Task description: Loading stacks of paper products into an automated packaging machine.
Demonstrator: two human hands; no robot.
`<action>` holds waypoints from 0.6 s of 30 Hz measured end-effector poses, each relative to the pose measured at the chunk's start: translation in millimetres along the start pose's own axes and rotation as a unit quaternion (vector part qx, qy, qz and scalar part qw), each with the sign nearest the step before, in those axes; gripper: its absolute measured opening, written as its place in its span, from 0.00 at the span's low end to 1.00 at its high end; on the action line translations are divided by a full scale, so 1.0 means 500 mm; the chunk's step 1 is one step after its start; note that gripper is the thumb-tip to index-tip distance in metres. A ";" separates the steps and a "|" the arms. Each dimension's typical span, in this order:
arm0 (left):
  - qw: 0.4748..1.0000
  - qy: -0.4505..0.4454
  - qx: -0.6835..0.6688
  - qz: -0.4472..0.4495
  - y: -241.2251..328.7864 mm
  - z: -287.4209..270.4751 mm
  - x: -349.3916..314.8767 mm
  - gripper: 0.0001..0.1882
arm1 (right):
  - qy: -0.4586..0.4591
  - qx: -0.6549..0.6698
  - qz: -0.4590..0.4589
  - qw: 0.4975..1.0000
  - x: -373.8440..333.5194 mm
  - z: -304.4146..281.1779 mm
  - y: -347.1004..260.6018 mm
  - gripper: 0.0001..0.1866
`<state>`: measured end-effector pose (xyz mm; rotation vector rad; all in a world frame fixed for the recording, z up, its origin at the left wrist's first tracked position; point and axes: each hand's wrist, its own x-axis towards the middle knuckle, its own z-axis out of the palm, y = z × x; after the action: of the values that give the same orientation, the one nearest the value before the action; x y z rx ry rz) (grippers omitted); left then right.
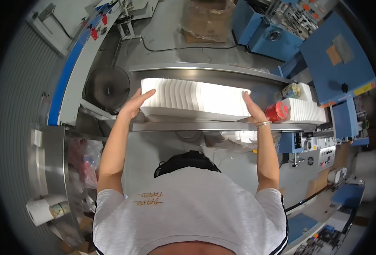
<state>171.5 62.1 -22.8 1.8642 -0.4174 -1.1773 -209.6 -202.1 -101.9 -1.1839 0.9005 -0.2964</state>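
Observation:
A long stack of white folded sheets (pixel 196 97), which look like paper or soft tissue, spans the space between my hands above the steel trough (pixel 171 126). My left hand (pixel 133 104) is closed on its left end, thumb over the top. At the other end my right hand (pixel 253 109) grips the stack with its thumb up on the edge. The undersides of both hands' grips are hidden. Just right of my right hand stands a red can-like container (pixel 276 112). Beyond it a second stack of white sheets (pixel 305 111) rests at the trough's right end.
A blue machine cabinet (pixel 336 55) rises at the far right. On the left runs a long blue-edged conveyor frame (pixel 69 72), with a round dark fan-like disc (pixel 107 89) beside it. A wrapped cardboard box (pixel 207 21) stands on the floor behind the trough.

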 end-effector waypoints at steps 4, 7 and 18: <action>0.994 -0.082 -0.041 0.054 -0.061 -0.034 0.072 0.54 | -0.060 -0.032 0.059 0.996 -0.038 0.036 -0.017 0.49; 0.998 -0.034 -0.003 0.043 0.006 0.001 0.005 0.48 | -0.051 0.030 0.041 0.997 -0.054 0.014 -0.005 0.46; 0.994 -0.082 -0.043 0.056 -0.054 0.038 0.043 0.41 | 0.009 0.034 -0.023 0.999 -0.075 0.214 -0.071 0.37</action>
<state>161.5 53.9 -60.2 1.6542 -0.5466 -1.2575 -146.0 -120.4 -44.0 -1.1421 0.8735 -0.3728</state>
